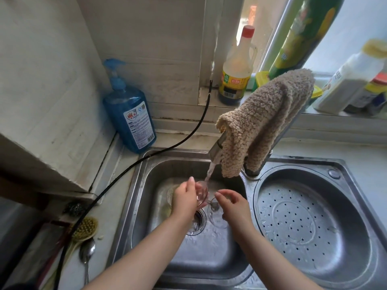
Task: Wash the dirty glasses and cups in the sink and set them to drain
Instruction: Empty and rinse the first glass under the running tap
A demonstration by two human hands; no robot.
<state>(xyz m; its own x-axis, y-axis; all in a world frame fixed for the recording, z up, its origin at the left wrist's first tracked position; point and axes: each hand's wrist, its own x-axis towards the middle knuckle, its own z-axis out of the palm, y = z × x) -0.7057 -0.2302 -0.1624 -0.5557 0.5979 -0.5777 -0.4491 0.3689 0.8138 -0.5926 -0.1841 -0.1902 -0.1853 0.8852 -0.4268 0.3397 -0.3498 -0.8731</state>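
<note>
Glass (pixel 201 192): in the left basin under the tap stream, cupped in your left hand (pixel 184 198).
Right hand (pixel 234 206): grip loose, on a second glass (pixel 215 214) below.
Risk: wet glass slips, or the two knock and chip.
Drain: strainer basin (pixel 310 218), right.

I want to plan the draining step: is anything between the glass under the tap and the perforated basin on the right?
Only the raised steel divider separates them. The beige towel hangs above it; the perforated basin looks bare.
</note>
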